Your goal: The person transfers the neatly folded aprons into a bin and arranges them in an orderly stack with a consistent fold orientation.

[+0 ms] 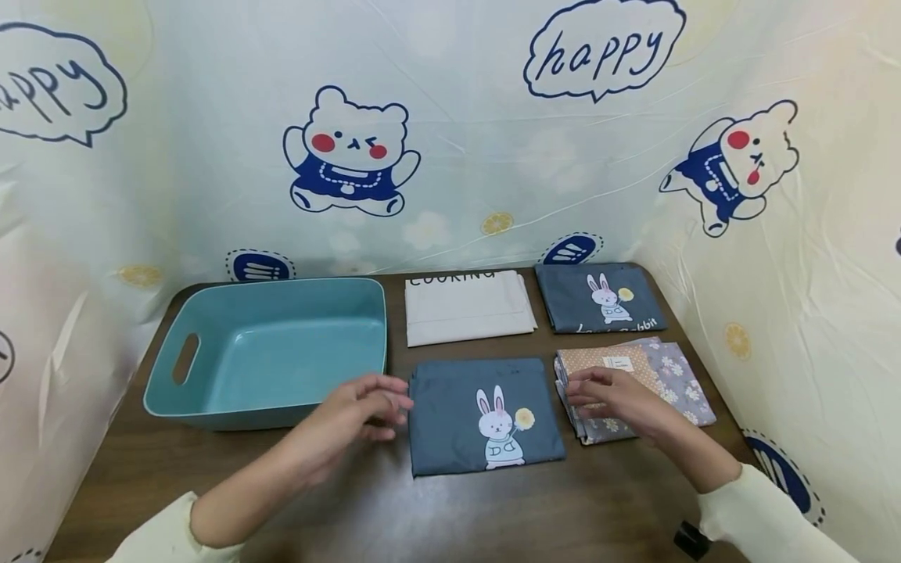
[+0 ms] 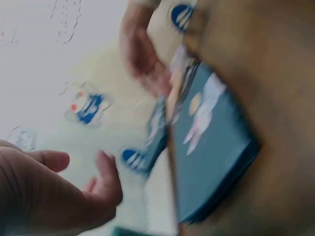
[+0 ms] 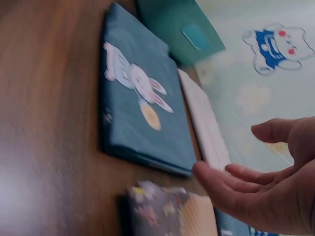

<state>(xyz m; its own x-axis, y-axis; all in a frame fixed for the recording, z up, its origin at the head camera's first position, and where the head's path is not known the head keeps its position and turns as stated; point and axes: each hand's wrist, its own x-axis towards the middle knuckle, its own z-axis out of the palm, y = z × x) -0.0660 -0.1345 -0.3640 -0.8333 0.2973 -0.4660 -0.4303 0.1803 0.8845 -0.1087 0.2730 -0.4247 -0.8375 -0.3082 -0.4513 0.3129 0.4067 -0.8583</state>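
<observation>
Head view: rabbit cloth (image 1: 486,418), long axis left to right, lies just off fingertips of left hand (image 1: 352,412), nearer one; right hand (image 1: 615,395) over floral cloth (image 1: 676,383). Left wrist: fingers parted, empty, rabbit cloth beyond tips. Right wrist: thumb wide of empty fingers, floral cloth near fingertips.

Dark wood table (image 1: 479,520) under left hand (image 1: 359,410); creased, pale cartoon-printed fabric hanging (image 1: 464,156) beyond it; faint light sheen (image 1: 425,494) nearer wearer.

Counter (image 1: 493,516): one folded slate rabbit-print cloth (image 1: 446,426); left of it, teal basin (image 1: 281,356) and left hand (image 1: 357,410); behind it, white "COOKING" cloth (image 1: 464,313); right of it, floral cloth (image 1: 683,383), right hand (image 1: 619,397); behind-right, second rabbit-print cloth (image 1: 565,299).
</observation>
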